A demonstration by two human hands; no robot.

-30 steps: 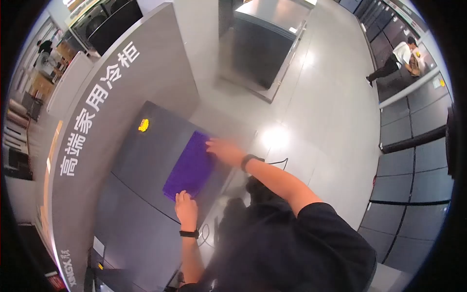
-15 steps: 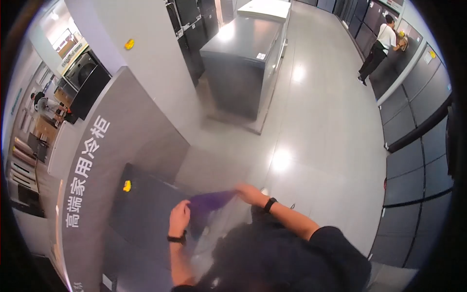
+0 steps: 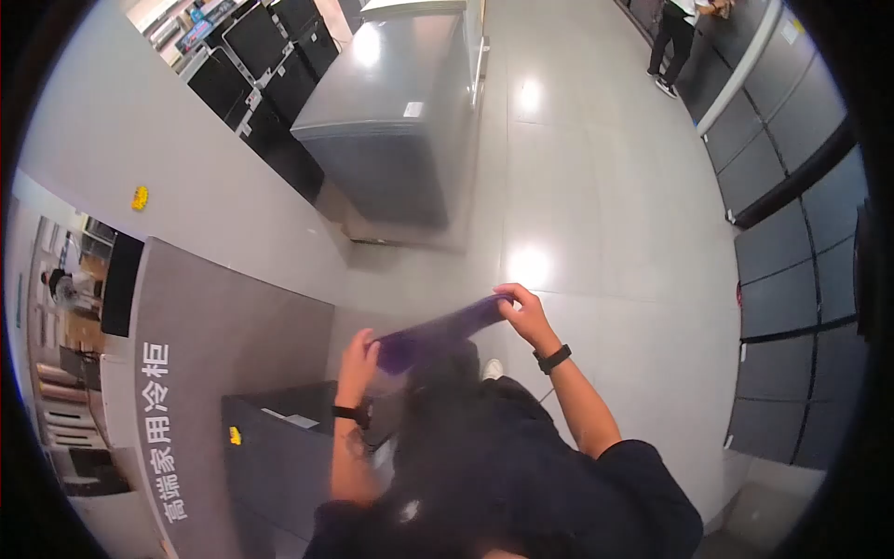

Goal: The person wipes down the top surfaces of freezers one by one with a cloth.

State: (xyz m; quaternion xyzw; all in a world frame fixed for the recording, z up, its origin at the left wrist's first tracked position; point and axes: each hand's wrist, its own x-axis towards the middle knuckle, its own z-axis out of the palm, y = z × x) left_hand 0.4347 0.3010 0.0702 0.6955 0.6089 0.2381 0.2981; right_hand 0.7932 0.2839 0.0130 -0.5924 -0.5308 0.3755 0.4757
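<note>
Purple cloth (image 3: 433, 337) hangs stretched between the left hand (image 3: 357, 368) and the right hand (image 3: 528, 317), near the dark shirt (image 3: 531, 456), its ends pinched in their fingers (image 3: 510, 290), though a slack grip at either end could drop it to the floor (image 3: 605, 224)

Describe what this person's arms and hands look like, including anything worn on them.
The left hand and right hand are gloveless. There is a black left wristband and a black right wristband. The dark right sleeve is short, leaving the forearm uncovered. A dark mark, possibly a tattoo, shows on the left forearm, too blurred to make out.
</note>
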